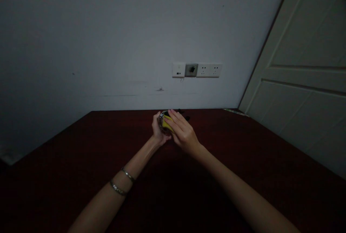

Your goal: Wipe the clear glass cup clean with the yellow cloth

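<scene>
Near the far side of the dark red tabletop [116, 135], my left hand [159, 132] is wrapped round a small round object with a shiny rim [160, 121]. Its kind is hard to make out in the dim light. My right hand [183, 132] presses a yellow cloth or sponge [167, 123] against the face of that object, fingers flat over it. The yellow piece is partly covered by the fingers. Something dark [187, 118] shows just behind my right hand, mostly hidden. Two metal bangles [118, 188] circle my left forearm.
A pale wall [121, 45] with scuff marks rises behind the table. Sockets and switches [209, 70] sit on it above the table's far edge. At the right stands a panelled white door [305, 81]. A thin pale strip [235, 112] lies at the far right corner.
</scene>
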A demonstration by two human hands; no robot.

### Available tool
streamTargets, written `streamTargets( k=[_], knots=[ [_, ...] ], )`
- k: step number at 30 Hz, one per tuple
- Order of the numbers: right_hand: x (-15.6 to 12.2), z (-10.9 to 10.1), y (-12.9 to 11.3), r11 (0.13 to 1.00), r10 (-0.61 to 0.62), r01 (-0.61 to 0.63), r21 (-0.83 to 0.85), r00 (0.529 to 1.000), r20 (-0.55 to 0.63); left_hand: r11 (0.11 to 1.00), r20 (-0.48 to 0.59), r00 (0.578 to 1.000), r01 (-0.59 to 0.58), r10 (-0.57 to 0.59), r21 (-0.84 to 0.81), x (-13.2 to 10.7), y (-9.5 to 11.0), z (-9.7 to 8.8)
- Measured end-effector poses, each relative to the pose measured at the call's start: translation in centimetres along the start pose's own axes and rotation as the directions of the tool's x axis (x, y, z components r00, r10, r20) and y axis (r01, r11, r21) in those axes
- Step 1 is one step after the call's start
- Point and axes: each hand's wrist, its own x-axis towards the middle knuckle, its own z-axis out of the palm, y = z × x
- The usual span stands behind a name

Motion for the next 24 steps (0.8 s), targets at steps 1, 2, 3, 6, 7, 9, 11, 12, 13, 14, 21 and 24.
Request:
streamTargets(
  k=[1,2,3,6,7,9,11,12,13,14,21,24],
  knots=[
    [-0.2,0.3,-0.2,1.000,-0.028,0.028,-0.011,1.000,0.004,0.999,0.003,1.000,-0.029,0.029,-0.033,-0.1,0.1,0.2],
    [-0.4,0.5,-0.4,0.998,-0.057,0.057,-0.021,0.998,0.013,0.997,0.004,0.999,-0.050,0.050,-0.067,-0.1,0.1,0.4],
    [-0.5,0.7,-0.6,0.996,-0.084,0.084,-0.028,0.996,0.023,0.994,0.004,0.998,-0.061,0.061,-0.095,-0.2,0.2,0.6],
    [-0.7,1.0,-0.5,0.991,-0.129,0.130,-0.022,0.990,0.048,0.989,0.016,0.998,-0.061,0.064,-0.131,-0.1,0.2,0.6],
    [-0.7,0.9,-0.2,0.992,-0.128,0.128,-0.006,0.991,0.046,0.991,0.023,0.998,-0.060,0.063,-0.121,0.0,0.2,0.5],
    [-0.6,0.7,0.4,0.996,-0.083,0.082,0.045,0.996,0.016,0.998,0.046,0.998,-0.029,0.031,-0.049,0.3,0.0,-0.1],
    [-0.4,0.3,1.1,0.993,0.016,-0.010,0.114,0.999,-0.050,0.994,0.083,0.995,0.039,-0.047,0.098,0.6,-0.1,-0.8],
    [-0.3,0.1,1.4,0.988,0.070,-0.057,0.147,0.994,-0.086,0.983,0.107,0.991,0.055,-0.075,0.178,0.8,-0.1,-1.1],
    [-0.3,-0.1,1.6,0.981,0.108,-0.087,0.174,0.988,-0.113,0.966,0.134,0.987,0.058,-0.095,0.253,0.9,-0.1,-1.4],
    [-0.2,-0.3,1.9,0.976,0.122,-0.096,0.193,0.984,-0.128,0.947,0.161,0.981,0.049,-0.105,0.318,1.0,-0.1,-1.6],
    [-0.1,-0.4,2.1,0.937,0.187,-0.143,0.320,0.976,-0.114,0.889,0.206,0.977,-0.043,-0.059,0.456,1.1,0.0,-1.2],
    [0.1,-0.1,2.0,0.841,0.399,-0.305,0.448,0.907,-0.133,0.880,0.188,0.979,-0.022,-0.077,0.474,1.2,0.1,-1.1]
  ],
)
